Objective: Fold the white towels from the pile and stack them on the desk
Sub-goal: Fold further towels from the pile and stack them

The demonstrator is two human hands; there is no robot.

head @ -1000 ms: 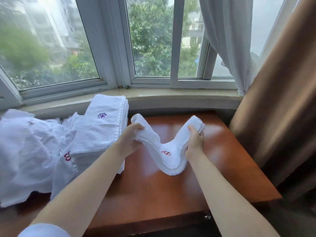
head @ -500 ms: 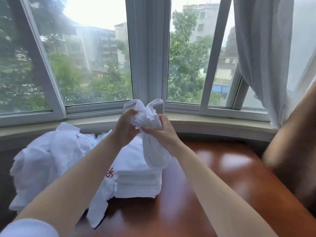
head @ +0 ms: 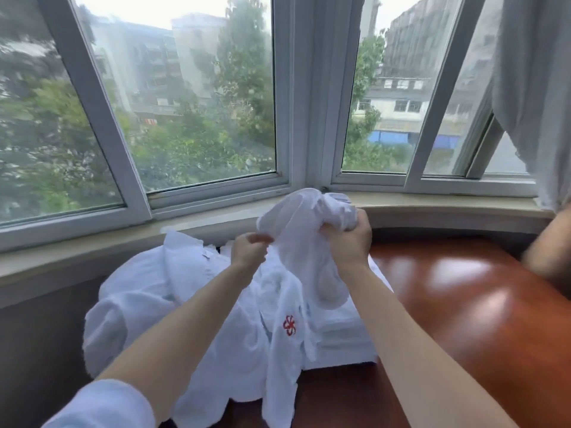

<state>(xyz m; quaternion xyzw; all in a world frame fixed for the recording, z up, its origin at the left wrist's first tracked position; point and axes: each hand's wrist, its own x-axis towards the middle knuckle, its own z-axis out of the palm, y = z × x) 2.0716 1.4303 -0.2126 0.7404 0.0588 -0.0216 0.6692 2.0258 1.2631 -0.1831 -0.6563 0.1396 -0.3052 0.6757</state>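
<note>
Rain-blurred windows [head: 197,97] and a pale sill [head: 432,208] back a glossy reddish table [head: 463,304], where a loose pile of white towels [head: 148,304] sprawls at 8 o'clock. At 6 o'clock sits a short stack of folded towels [head: 343,341], partly covered by a draped towel with a red emblem [head: 289,325]. Above it, near centre, the folded towel [head: 306,230] hangs in the air. The right hand [head: 347,239] has a closed grip bunching its upper end; the left hand [head: 248,250] pinches its edge with curled fingers. The risk, as I judge it: the layers are crumpled in the fist and may splay apart when lowered. The draped towel could also make the stack uneven, so the towel lands crooked or slides off.
</note>
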